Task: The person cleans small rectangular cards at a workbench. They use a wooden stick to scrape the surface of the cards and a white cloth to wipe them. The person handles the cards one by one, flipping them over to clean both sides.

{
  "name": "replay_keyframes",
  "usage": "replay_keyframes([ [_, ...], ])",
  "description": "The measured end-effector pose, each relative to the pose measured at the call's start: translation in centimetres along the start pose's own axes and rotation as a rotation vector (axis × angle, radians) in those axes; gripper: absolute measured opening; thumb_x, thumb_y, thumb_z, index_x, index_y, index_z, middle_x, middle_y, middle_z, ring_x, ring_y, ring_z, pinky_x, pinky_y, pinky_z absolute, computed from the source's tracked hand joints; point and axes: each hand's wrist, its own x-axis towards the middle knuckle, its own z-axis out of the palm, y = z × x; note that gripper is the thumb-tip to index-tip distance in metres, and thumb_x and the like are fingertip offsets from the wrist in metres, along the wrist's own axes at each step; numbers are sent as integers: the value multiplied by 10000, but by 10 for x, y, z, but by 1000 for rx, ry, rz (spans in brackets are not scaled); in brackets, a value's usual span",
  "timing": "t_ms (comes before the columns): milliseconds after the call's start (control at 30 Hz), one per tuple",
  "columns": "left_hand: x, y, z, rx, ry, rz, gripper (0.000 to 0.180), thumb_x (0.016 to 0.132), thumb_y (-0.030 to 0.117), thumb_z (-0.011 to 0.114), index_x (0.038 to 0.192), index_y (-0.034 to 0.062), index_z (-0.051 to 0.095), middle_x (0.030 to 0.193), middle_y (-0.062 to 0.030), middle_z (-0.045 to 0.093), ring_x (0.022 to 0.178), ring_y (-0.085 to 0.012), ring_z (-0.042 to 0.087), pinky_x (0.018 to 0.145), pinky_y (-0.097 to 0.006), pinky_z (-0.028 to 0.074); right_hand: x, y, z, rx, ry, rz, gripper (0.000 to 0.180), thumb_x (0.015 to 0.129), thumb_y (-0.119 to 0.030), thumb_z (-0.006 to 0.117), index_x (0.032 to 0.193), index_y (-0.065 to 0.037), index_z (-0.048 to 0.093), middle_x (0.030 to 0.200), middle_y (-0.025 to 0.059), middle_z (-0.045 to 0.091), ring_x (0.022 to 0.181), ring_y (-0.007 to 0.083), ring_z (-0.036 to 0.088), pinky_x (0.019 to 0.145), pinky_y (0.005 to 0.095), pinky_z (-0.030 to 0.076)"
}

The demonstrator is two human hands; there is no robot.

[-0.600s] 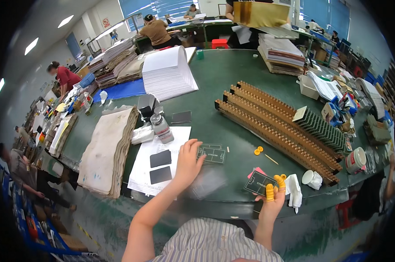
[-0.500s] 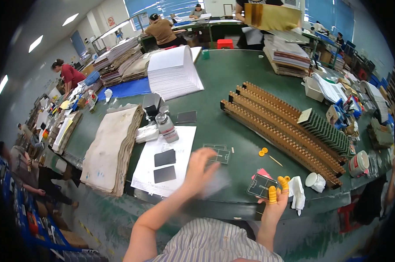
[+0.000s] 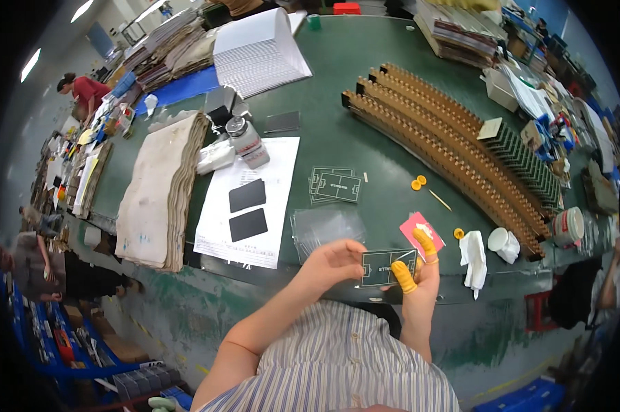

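Note:
Just past the table's near edge, I hold a dark green card with white sports-field lines. My left hand pinches its left end between thumb and fingers. My right hand, with ribbed yellow finger cots on its thumb and a finger, grips the right end. A pink-red card with a pale figure lies just beyond the right hand. Clear plastic sleeves lie beyond my left hand. Farther off are similar field-printed cards, overlapping on the table.
Long slotted wooden racks cross the right side, dark cards standing in one. White tissue, loose yellow finger cots and a wooden stick lie nearer. Left are a printed sheet with black cards, a metal-topped bottle and stacked worn boards.
My left hand has come down and right, from a blur over the table to the card's left end. My right hand has brought the card left and nearer. The view has tilted down.

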Motion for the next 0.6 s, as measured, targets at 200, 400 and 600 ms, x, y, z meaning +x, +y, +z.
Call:
replay_keyframes([
  [200, -7, -3, 11, 146, 138, 100, 100, 884, 35, 598, 971, 24, 550, 934, -15, 606, 864, -64, 567, 750, -205, 446, 1, 1, 4, -71, 50, 19, 634, 830, 41, 615, 1371, -68, 304, 948, 102, 619, 752, 159, 636, 543, 241, 554],
  [400, -14, -3, 11, 240, 266, 157, 118, 933, 140, 553, 922, 23, 553, 686, 6, 566, 625, -33, 534, 558, -189, 439, 2, 9, -1, -125, 43, -18, 641, 858, 14, 576, 1415, -82, 271, 884, 93, 608, 685, 148, 616, 485, 229, 526],
  [600, -20, -5, 2, 608, 396, 319, 134, 922, 148, 571, 920, 16, 547, 703, -21, 582, 608, -56, 548, 560, -223, 446, -3, -7, 18, -543, -80, -283, 479, 935, -195, 538, 1366, -47, 389, 1366, 132, 433, 1232, 275, 419, 1016, 383, 333],
])
